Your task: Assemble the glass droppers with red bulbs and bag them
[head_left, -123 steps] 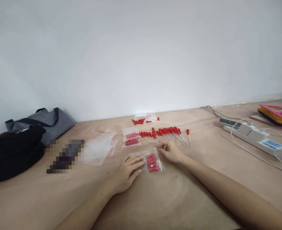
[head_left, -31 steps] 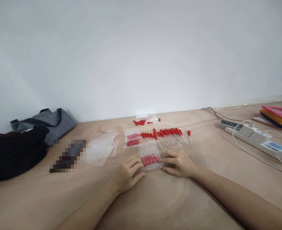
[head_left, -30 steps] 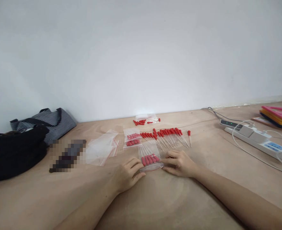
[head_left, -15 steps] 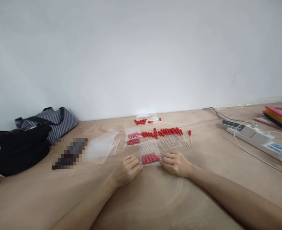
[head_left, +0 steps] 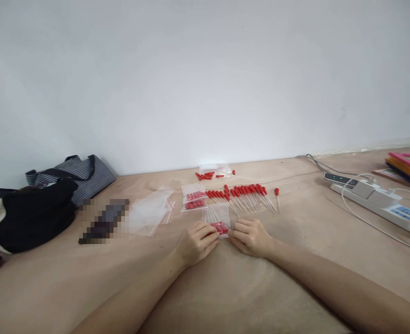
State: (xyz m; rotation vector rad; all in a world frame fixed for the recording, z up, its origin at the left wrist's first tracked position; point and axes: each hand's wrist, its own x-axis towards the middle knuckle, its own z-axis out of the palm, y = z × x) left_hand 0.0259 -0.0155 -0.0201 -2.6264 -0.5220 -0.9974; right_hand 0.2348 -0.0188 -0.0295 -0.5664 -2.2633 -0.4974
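Observation:
A clear zip-lock bag (head_left: 216, 213) lies on the table in front of me, holding several droppers (head_left: 220, 227) with red bulbs toward me and pale stems pointing away. My left hand (head_left: 198, 242) has its fingers closed on the near left edge of this bag and hides some of the bulbs. At the near right corner, my right hand (head_left: 249, 237) pinches the bag with curled fingers. Just behind sit filled zip-lock bags (head_left: 194, 197) with red bulbs inside. A row of loose droppers (head_left: 248, 195) spreads out to the right.
Flat plastic bags (head_left: 149, 213) lie to the left, near a pixelated dark object (head_left: 104, 222). Loose red bulbs (head_left: 205, 176) lie by the wall. A black bag (head_left: 38, 215) and striped bag (head_left: 93, 176) stand far left; a power strip (head_left: 375, 199) with cables lies right.
My left hand has slid right along the bag's near edge, now covering some bulbs. My right hand has shifted slightly left. The view has moved a little.

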